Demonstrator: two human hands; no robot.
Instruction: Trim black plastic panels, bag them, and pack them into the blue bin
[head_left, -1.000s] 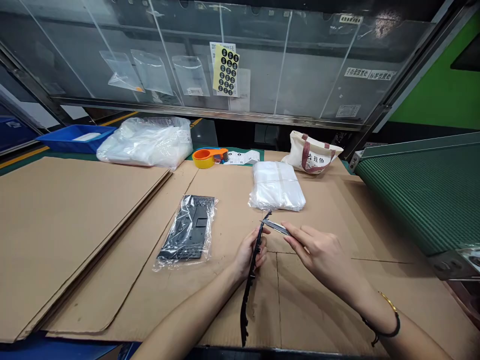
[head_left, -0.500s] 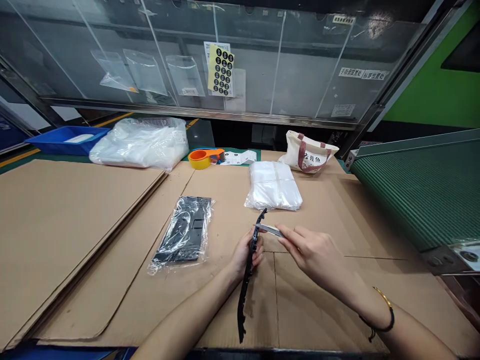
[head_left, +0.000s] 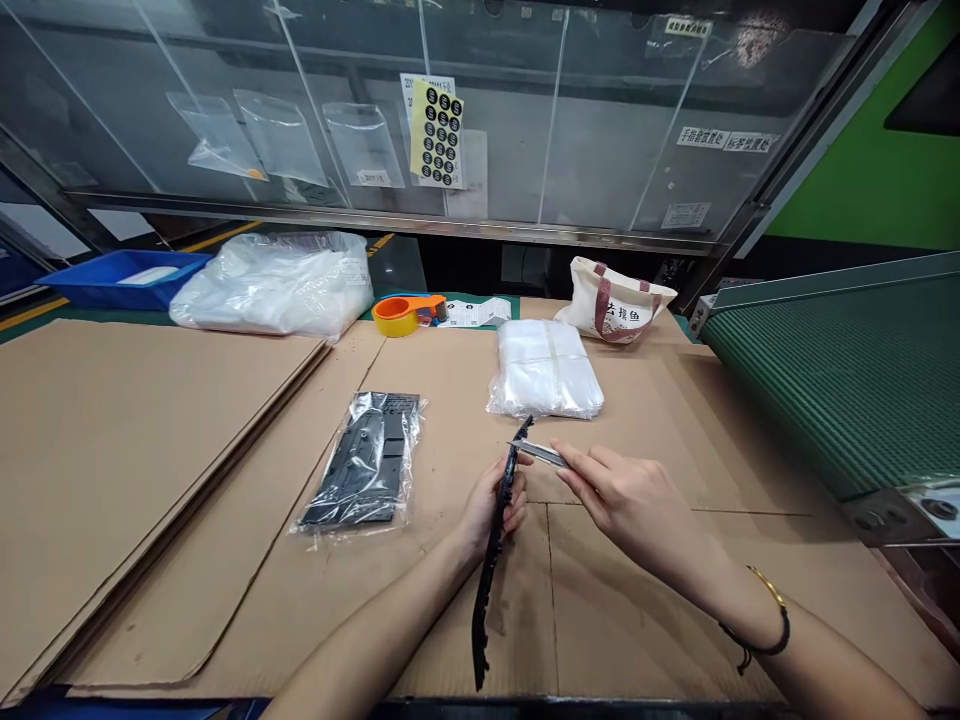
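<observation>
My left hand [head_left: 487,510] is closed round a long, thin black plastic part [head_left: 491,570], which stands on edge with its far end tilted away. A slim silver blade tool [head_left: 541,453] is pinched in my right hand [head_left: 626,500]; its tip lies at the upper edge of the black part. To the left, a flat black panel in a clear plastic bag [head_left: 364,465] lies on the cardboard [head_left: 442,370]. Beyond my hands sits a stack of clear plastic bags [head_left: 546,368].
A tape dispenser [head_left: 397,315], a cloth bag [head_left: 615,300], a large plastic bundle [head_left: 274,285] and a blue tray [head_left: 127,280] line the back. Cardboard sheets [head_left: 142,430] lie left. A green conveyor [head_left: 840,370] runs along the right.
The blade tool has moved slightly away from me along the black part's edge, toward its far end. My left hand keeps its hold. The camera view has shifted slightly.
</observation>
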